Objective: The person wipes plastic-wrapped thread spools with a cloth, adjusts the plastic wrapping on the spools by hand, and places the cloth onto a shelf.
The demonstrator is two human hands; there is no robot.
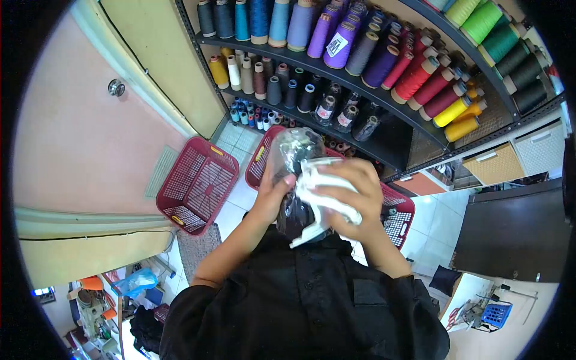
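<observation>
My left hand [272, 201] is closed around the side of what looks like a black thread cone in clear plastic wrap [293, 219], held in front of my chest. The plastic is shiny and bulges out at the top. A crumpled white cloth [311, 180] is gripped in my right hand [360, 195], with its folds between the fingers. It lies against the right side of the wrapped cone, and one end hangs down across the front. The cloth and fingers hide part of the cone.
Ahead stands a black shelf [384, 147] with rows of coloured thread cones [339, 45]. A red plastic basket [198, 186] sits on the floor at left, and another red basket [403, 207] is partly hidden behind my hands. A dark door [510, 231] is at right.
</observation>
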